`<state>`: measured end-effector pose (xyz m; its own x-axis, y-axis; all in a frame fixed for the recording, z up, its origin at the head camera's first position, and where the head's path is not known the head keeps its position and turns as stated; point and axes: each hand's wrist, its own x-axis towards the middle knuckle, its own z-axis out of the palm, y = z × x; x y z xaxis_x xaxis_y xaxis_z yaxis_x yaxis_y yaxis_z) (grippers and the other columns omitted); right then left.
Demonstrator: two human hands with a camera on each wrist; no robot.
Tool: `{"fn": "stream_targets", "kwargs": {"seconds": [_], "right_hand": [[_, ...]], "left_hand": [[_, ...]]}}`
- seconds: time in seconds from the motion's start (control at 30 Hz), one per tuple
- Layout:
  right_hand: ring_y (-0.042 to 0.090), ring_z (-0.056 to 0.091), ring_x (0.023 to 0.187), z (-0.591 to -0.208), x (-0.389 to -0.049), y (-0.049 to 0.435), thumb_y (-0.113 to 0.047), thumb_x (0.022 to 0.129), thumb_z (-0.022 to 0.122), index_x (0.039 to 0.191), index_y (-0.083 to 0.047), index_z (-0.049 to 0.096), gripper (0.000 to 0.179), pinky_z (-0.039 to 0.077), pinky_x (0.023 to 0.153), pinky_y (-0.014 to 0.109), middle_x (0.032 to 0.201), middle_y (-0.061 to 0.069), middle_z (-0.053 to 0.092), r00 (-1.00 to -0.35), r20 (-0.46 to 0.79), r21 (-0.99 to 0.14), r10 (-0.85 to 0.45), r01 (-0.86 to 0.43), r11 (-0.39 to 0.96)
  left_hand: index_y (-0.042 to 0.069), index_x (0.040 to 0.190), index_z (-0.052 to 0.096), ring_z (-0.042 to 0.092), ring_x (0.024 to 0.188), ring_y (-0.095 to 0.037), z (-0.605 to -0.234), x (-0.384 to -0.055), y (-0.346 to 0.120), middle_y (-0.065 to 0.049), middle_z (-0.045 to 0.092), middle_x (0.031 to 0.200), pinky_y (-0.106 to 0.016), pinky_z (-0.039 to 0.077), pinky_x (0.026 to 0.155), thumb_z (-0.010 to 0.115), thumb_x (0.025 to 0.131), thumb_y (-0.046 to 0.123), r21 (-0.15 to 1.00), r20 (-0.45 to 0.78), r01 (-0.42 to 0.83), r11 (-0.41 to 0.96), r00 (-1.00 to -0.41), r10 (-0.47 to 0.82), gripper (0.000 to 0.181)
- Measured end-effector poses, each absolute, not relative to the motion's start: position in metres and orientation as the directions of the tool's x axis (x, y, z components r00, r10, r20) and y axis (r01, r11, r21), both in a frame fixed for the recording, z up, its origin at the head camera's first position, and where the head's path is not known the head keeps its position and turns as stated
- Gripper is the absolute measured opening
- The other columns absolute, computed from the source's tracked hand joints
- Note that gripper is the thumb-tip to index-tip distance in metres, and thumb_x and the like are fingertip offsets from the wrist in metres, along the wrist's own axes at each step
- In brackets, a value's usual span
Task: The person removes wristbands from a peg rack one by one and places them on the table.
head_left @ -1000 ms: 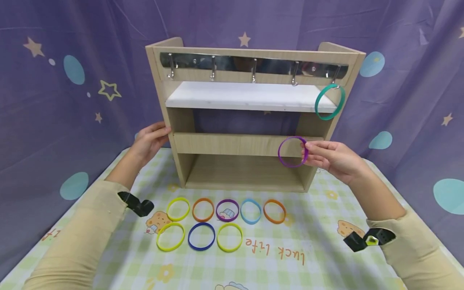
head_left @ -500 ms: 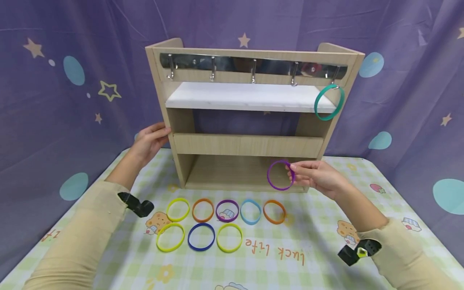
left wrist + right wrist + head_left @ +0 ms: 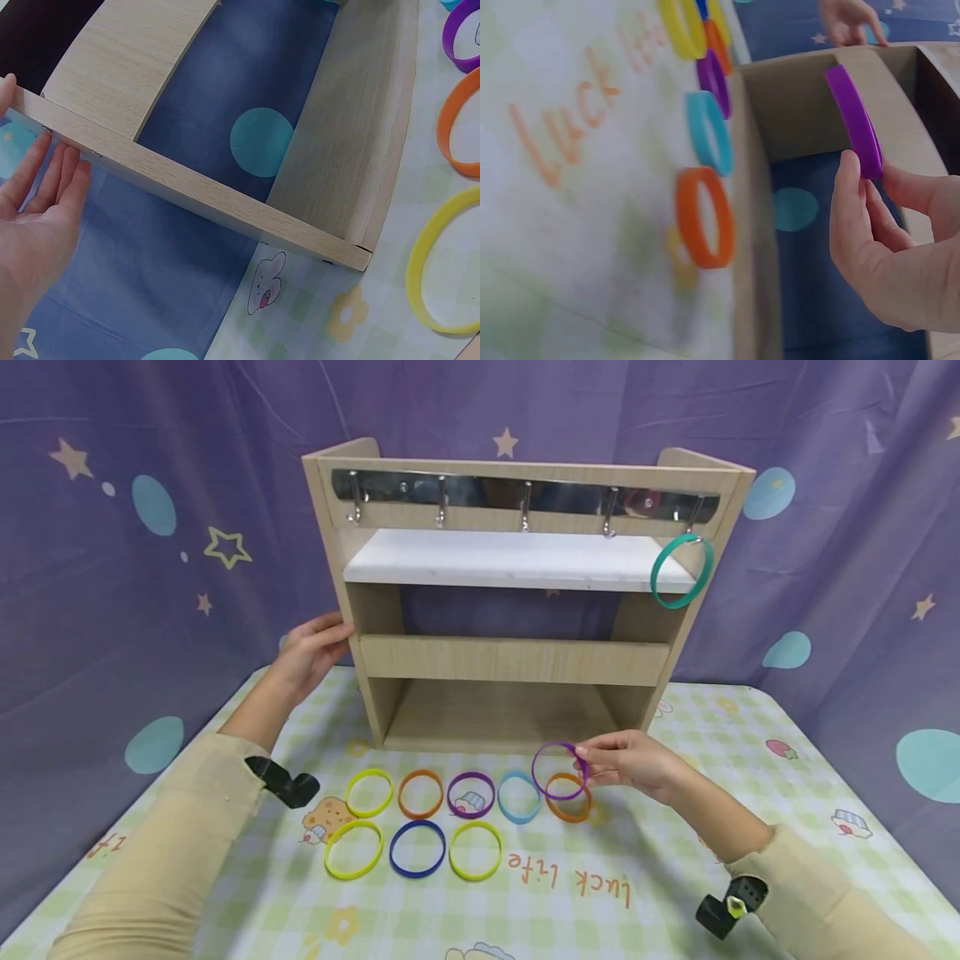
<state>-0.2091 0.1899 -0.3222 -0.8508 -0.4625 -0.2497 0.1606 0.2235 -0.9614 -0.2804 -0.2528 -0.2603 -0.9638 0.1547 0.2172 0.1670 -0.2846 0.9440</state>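
Observation:
Between thumb and fingers my right hand (image 3: 630,766) pinches a purple silicone wristband (image 3: 856,120). It is held up in front of the shelf's lower right, overlapping an orange wristband (image 3: 568,817) in the head view. Against the left side panel of the wooden shelf (image 3: 510,660) rests my left hand (image 3: 303,652); in the left wrist view its straight fingers (image 3: 58,176) touch the panel's edge, thumb on the other side. A teal wristband (image 3: 705,578) hangs from the rightmost hook of the metal hook rail (image 3: 480,493).
On the checked tablecloth (image 3: 555,910) lie two rows of wristbands before the shelf, among them a light blue one (image 3: 519,819), a purple one (image 3: 470,814), a dark blue one (image 3: 417,872) and several yellow and orange ones. A purple curtain (image 3: 150,635) surrounds the table.
My right hand has moved down and to the left with the purple wristband, from beside the shelf's middle board to above the row of wristbands. The left hand has stayed on the shelf's side.

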Motion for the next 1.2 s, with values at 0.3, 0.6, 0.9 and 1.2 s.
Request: {"fn": "stream_targets", "kwargs": {"seconds": [0.3, 0.6, 0.9, 1.2], "right_hand": [[0.009, 0.067, 0.075, -0.352, -0.200, 0.180, -0.017, 0.094, 0.062, 0.122, 0.020, 0.053, 0.047, 0.060, 0.078, 0.027, 0.084, -0.003, 0.065, -0.813, -0.289, -0.948, -0.506, 0.168, 0.272], [0.010, 0.069, 0.069, -0.372, -0.188, 0.171, -0.011, 0.091, 0.065, 0.112, 0.018, 0.061, 0.036, 0.061, 0.073, 0.028, 0.084, 0.006, 0.074, -0.780, -0.314, -0.940, -0.542, 0.176, 0.292], [0.010, 0.068, 0.066, -0.377, -0.182, 0.163, -0.010, 0.089, 0.067, 0.106, 0.014, 0.066, 0.029, 0.062, 0.071, 0.031, 0.083, 0.009, 0.074, -0.774, -0.336, -0.918, -0.537, 0.140, 0.371], [0.011, 0.068, 0.065, -0.377, -0.179, 0.161, -0.010, 0.088, 0.068, 0.103, 0.013, 0.067, 0.027, 0.062, 0.070, 0.033, 0.080, 0.009, 0.074, -0.776, -0.332, -0.915, -0.536, 0.129, 0.382]], "left_hand": [[0.010, 0.109, 0.060, 0.066, 0.096, -0.009, -0.260, -0.280, -0.251, 0.003, 0.068, 0.105, -0.017, 0.051, 0.089, 0.057, 0.094, 0.004, 0.940, 0.230, 0.178, -0.292, -0.961, 0.156, 0.016], [0.004, 0.117, 0.050, 0.065, 0.096, -0.009, -0.259, -0.278, -0.251, 0.003, 0.068, 0.104, -0.017, 0.052, 0.088, 0.058, 0.094, 0.005, 0.941, 0.220, 0.168, -0.294, -0.963, 0.154, 0.025], [0.003, 0.118, 0.050, 0.065, 0.096, -0.008, -0.259, -0.278, -0.251, 0.004, 0.067, 0.104, -0.016, 0.051, 0.088, 0.057, 0.095, 0.005, 0.942, 0.226, 0.174, -0.287, -0.961, 0.159, 0.025], [-0.002, 0.126, 0.042, 0.064, 0.095, -0.007, -0.259, -0.278, -0.252, 0.004, 0.066, 0.104, -0.016, 0.051, 0.088, 0.056, 0.095, 0.006, 0.946, 0.222, 0.175, -0.273, -0.963, 0.153, 0.035]]}}
